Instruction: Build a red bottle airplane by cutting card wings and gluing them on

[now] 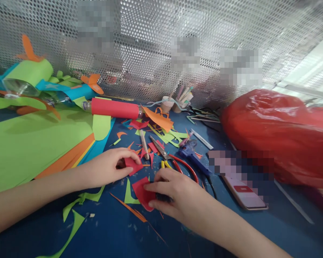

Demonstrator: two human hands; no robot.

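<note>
Two bare hands at work over a blue tabletop (107,240). Left hand (110,165): fingers curled narrow, holding a small red paper piece (134,166) between thumb and fingertips. Right hand (174,190): fingers bent, holding a larger curved red piece (143,193) by its right side, one fingertip on its face, thumb at the lower edge. The two red bits are near each other, apart, mid-tabletop, the larger one closer to the person.

Clutter close in: scissors (165,154) with red and yellow handles lie open just beyond the right hand, a pale stick (144,145) left of the blades. A blue glue gun (195,159) sits right of the scissors, cord running down beside the right wrist. Green scrap (128,196) just left of the larger red bit; orange slivers (133,210) below it. More paper offcuts (168,135) heap behind the stick and scissors, crowding the space.

Left side: big green sheet (43,139) over orange and blue ones, a red-wrapped bottle (115,108) lying across its far corner, other paper-trimmed bottles behind. Far edge: cups (167,104) with pens, by a perforated metal panel (140,46). Right side: phone (243,191), partly pixelated; bulky red plastic bag (274,132) beyond.
</note>
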